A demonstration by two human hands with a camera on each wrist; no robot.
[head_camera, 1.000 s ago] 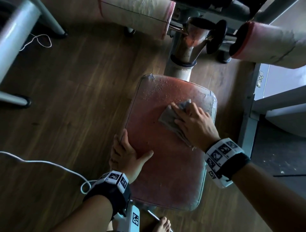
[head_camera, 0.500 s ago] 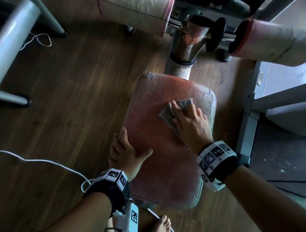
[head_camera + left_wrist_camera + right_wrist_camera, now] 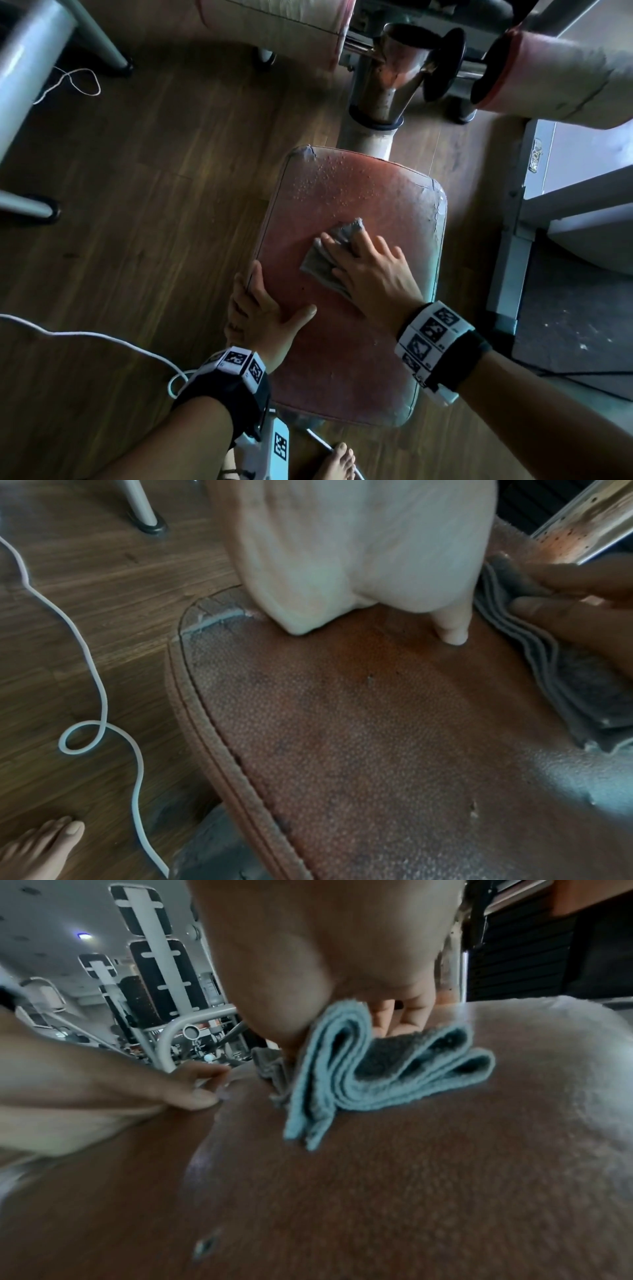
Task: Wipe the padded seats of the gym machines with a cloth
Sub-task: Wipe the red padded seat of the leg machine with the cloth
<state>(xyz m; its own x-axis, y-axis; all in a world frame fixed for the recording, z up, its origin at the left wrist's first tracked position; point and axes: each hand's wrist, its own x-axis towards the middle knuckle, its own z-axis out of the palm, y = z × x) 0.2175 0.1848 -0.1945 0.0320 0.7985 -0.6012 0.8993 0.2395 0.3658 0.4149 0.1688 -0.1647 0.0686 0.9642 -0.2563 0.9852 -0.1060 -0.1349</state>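
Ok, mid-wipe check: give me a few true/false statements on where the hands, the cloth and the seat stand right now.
1. The right hand presses a folded cloth flat on the red padded seat. True.
2. The left hand holds a spray bottle. False: it grips the seat's left edge, thumb on top.
3. Droplets sit on the far part of the seat. True.
4. The cloth lies on the wooden floor. False: it is on the seat, under the right hand.
5. A white cable lies on the floor left of the seat. True.
6. The seat cover is intact. False: its far corners are cracked and worn.
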